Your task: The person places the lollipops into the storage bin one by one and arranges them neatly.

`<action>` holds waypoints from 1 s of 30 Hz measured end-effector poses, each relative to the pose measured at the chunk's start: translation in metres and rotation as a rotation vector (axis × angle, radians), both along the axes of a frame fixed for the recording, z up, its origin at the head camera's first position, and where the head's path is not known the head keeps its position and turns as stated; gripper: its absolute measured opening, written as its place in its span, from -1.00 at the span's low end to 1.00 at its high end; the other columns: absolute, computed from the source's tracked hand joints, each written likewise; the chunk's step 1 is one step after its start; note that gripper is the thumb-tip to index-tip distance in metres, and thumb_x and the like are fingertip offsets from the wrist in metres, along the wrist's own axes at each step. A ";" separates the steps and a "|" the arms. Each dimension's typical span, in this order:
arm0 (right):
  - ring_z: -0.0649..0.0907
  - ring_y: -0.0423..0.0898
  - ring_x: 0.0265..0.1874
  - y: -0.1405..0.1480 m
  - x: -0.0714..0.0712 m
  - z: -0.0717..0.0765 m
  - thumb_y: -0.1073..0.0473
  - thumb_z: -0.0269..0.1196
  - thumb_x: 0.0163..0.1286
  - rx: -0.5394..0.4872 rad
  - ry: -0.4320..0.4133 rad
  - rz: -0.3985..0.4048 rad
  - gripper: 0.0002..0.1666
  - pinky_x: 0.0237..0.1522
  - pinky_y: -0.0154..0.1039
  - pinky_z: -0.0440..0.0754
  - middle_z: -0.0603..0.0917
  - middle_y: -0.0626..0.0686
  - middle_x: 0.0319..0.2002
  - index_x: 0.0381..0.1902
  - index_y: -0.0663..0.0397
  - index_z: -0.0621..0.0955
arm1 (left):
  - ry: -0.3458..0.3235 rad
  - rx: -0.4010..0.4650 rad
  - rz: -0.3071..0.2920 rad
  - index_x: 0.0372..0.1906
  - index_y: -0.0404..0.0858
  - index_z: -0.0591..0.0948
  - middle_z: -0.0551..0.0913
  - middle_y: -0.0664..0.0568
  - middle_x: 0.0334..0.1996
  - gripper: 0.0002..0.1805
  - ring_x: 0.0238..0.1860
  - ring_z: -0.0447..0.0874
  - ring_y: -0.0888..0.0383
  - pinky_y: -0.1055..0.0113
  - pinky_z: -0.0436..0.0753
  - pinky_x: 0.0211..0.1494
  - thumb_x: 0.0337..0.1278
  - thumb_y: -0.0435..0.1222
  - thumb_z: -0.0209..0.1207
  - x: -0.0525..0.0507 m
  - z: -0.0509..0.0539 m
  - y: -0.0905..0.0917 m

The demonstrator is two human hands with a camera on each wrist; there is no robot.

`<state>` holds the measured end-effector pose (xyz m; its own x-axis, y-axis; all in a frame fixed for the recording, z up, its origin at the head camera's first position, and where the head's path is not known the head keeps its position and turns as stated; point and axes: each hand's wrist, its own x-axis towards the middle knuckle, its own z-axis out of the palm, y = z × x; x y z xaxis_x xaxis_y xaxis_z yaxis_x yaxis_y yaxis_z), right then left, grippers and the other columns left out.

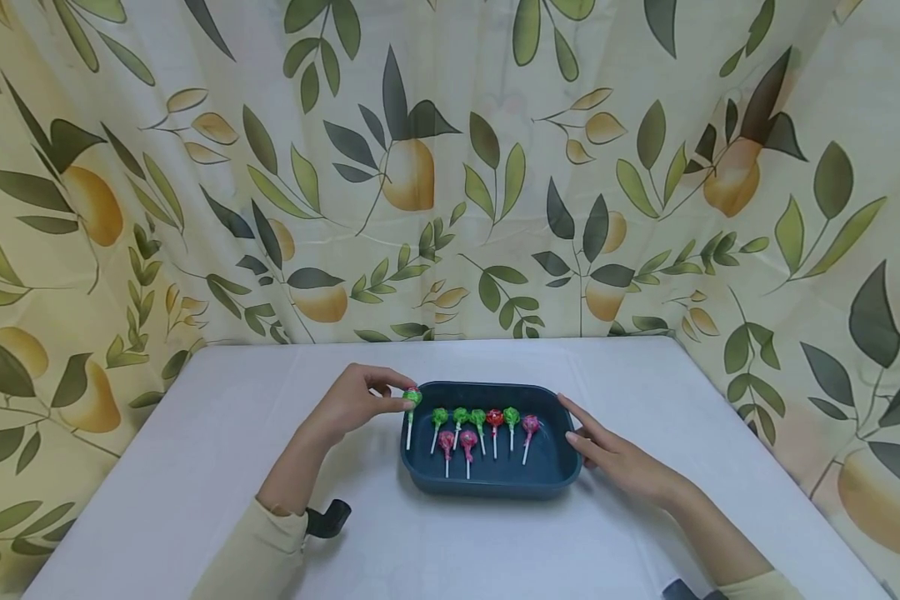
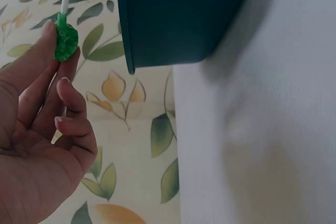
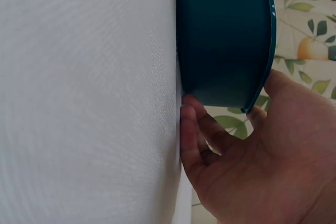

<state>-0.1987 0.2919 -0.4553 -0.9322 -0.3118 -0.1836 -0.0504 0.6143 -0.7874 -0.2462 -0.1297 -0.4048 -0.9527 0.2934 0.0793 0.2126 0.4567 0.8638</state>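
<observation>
A dark blue rectangular tray (image 1: 495, 488) sits on the table with several lollipops in it, sticks toward the near side. Green lollipops (image 1: 461, 416) and a red lollipop (image 1: 494, 417) form the back row; pink lollipops (image 1: 468, 440) lie nearer and at the right end. Between thumb and fingertips, my left hand (image 1: 354, 404) pinches a green-wrapped lollipop (image 2: 66, 43) by its head, over the tray's left rim, its white stick pointing down into the tray. At the opposite end, my right hand (image 1: 622, 463) holds the tray, thumb at the rim and fingers low against the wall.
The table has a white cloth (image 1: 435, 550). Behind it hangs a curtain (image 1: 435, 275) printed with leaves and fruit. A black strap piece (image 1: 330, 518) sticks out from the left wrist; another dark piece (image 1: 681, 590) shows by the right sleeve.
</observation>
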 end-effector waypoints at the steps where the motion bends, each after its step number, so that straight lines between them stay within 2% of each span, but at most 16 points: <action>1: 0.55 0.02 -0.05 0.000 0.000 0.000 -0.24 0.01 0.65 0.001 0.001 -0.001 -0.25 0.00 0.00 0.50 0.49 0.11 0.10 0.66 -0.59 0.02 | -0.005 0.000 -0.001 -0.15 0.03 0.86 0.73 0.14 -0.19 -0.78 -0.16 0.54 0.03 0.18 0.46 -0.25 0.05 -0.22 0.56 0.000 0.000 0.002; 7: 0.55 0.02 -0.05 0.000 -0.001 0.001 -0.24 0.00 0.66 -0.001 -0.002 -0.002 -0.26 0.02 0.00 0.50 0.49 0.11 0.10 0.65 -0.61 0.01 | -0.020 0.019 -0.018 -0.16 0.00 0.86 0.76 0.12 -0.15 -0.79 -0.16 0.54 0.04 0.20 0.45 -0.25 0.05 -0.23 0.56 -0.004 -0.004 0.015; 15: 0.56 0.02 -0.04 0.000 -0.002 0.000 -0.24 0.00 0.66 0.009 -0.005 0.001 -0.26 0.02 0.01 0.50 0.49 0.11 0.11 0.65 -0.62 0.01 | -0.016 0.026 -0.059 -0.12 -0.04 0.85 0.75 0.15 -0.18 -0.78 -0.21 0.55 0.05 0.23 0.47 -0.25 0.11 -0.20 0.53 -0.005 -0.008 0.033; 21: 0.57 0.02 -0.03 0.001 -0.001 0.000 -0.24 0.00 0.66 0.011 -0.007 0.002 -0.26 0.04 0.03 0.51 0.49 0.12 0.13 0.66 -0.61 0.00 | -0.028 0.007 -0.082 -0.14 -0.04 0.85 0.73 0.14 -0.25 -0.81 -0.25 0.50 0.05 0.24 0.46 -0.25 0.12 -0.21 0.53 -0.007 -0.013 0.054; 30: 0.56 0.04 0.00 0.001 -0.002 -0.001 -0.29 0.00 0.64 0.008 -0.022 -0.003 -0.23 0.05 0.03 0.52 0.47 0.14 0.16 0.66 -0.60 0.00 | -0.010 -0.022 -0.127 -0.18 -0.10 0.84 0.74 0.21 -0.32 -0.82 -0.30 0.51 0.08 0.24 0.49 -0.24 0.08 -0.26 0.54 -0.004 -0.025 0.085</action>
